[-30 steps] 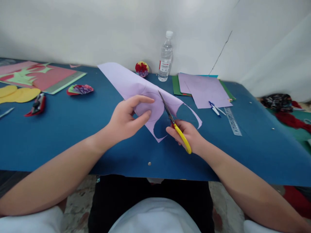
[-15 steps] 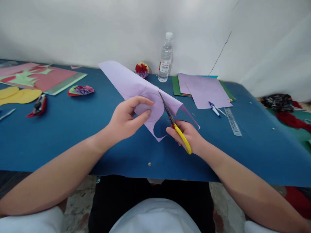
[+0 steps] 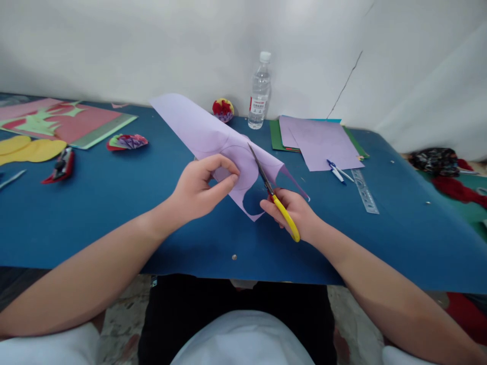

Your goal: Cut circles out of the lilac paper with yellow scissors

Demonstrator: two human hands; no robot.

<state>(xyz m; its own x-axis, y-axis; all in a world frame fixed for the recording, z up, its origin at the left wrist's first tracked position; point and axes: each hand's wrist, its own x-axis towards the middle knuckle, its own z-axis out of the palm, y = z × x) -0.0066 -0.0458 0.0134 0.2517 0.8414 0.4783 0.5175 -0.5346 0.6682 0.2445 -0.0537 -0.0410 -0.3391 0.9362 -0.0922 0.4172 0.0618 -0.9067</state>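
A sheet of light purple paper (image 3: 190,119) is held up over the table, with round outlines drawn on it and a curved piece cut from its lower right edge. My left hand (image 3: 205,187) pinches the sheet near the drawn circle, thumb and forefinger pressed together. My right hand (image 3: 292,210) grips scissors (image 3: 283,215) with yellow handles. Their dark blades point up and left, lying at the paper beside the drawn curve. A thin cut strip of the sheet hangs to the right of the blades.
A water bottle (image 3: 259,94) and a ruffled paper ball (image 3: 222,110) stand near the wall. Stacked coloured paper (image 3: 323,142), pens (image 3: 337,172) and a clear ruler (image 3: 365,191) lie to the right. Leftward are a folded paper piece (image 3: 127,142), a red stapler-like tool (image 3: 61,166) and yellow cutouts (image 3: 34,151).
The purple sheet has shifted and turned slightly, its upper left corner moving left. My left thumb and forefinger have come together. My right hand with the scissors has stayed nearly still.
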